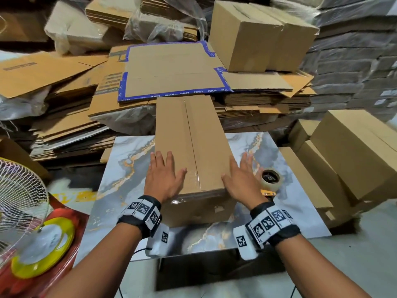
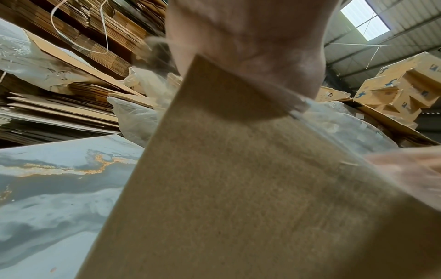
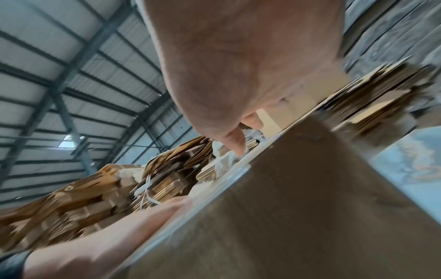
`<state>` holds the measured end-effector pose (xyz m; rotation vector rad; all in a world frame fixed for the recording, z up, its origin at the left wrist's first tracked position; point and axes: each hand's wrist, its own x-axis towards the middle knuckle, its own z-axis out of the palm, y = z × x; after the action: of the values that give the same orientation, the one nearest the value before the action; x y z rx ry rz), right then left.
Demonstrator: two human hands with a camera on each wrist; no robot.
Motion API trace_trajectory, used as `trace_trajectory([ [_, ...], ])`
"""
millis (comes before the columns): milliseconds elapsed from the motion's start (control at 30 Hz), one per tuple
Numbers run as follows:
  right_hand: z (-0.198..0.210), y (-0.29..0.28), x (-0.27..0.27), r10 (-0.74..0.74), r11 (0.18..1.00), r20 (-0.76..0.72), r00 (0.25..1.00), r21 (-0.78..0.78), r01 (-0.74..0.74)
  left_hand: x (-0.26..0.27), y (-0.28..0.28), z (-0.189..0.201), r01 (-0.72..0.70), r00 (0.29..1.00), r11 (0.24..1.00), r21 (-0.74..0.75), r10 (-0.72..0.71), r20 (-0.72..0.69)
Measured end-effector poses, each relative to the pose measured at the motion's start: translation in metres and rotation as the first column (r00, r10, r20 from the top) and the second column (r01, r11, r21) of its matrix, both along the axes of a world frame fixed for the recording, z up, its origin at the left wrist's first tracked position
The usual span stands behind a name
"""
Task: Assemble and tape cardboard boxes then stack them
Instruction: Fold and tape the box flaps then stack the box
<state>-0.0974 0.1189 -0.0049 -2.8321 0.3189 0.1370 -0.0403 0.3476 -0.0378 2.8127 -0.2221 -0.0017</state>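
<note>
Here the long brown cardboard box (image 1: 193, 147), its top flaps closed with clear tape at the near end, lies on the grey marbled worktop (image 1: 120, 168); the left hand (image 1: 164, 176) rests flat, fingers straight, on its top, the right hand (image 1: 241, 179) flat along its right edge, beside a clear tape roll (image 1: 271, 178)

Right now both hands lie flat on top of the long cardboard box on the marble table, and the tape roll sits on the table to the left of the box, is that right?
Not quite. The tape roll sits to the right of the cardboard box, beside the right hand, as the head view shows. The rest holds: the left hand and the right lie flat on the box top, on the marble table.
</note>
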Motion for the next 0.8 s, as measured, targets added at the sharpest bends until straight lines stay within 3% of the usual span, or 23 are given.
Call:
trace_trajectory([
  [200, -0.002, 0.046, 0.030, 0.305, 0.951, 0.058, 0.950, -0.071, -0.301, -0.006, -0.016, 0.007, -0.051, 0.999, 0.992, 0.117, 0.051, 0.003],
  [367, -0.003, 0.029, 0.046, 0.237, 0.968, 0.065, 0.969, -0.094, -0.231, -0.011, -0.050, 0.008, -0.112, 0.993, 0.991, 0.066, 0.114, -0.027],
  [467, -0.010, 0.011, 0.048, 0.290, 0.950, 0.008, 0.957, -0.121, -0.287, -0.013, -0.056, 0.005, -0.147, 0.988, 0.988, 0.035, 0.149, -0.049],
  [700, -0.018, 0.001, 0.045, 0.324, 0.945, 0.082, 0.942, -0.061, -0.320, -0.013, -0.020, 0.007, 0.056, 0.996, 0.998, -0.018, -0.057, -0.075],
  [800, -0.019, -0.001, 0.046, 0.326, 0.945, 0.084, 0.942, -0.053, -0.322, -0.005, -0.005, 0.004, 0.078, 0.982, 0.970, -0.230, -0.115, -0.149],
])
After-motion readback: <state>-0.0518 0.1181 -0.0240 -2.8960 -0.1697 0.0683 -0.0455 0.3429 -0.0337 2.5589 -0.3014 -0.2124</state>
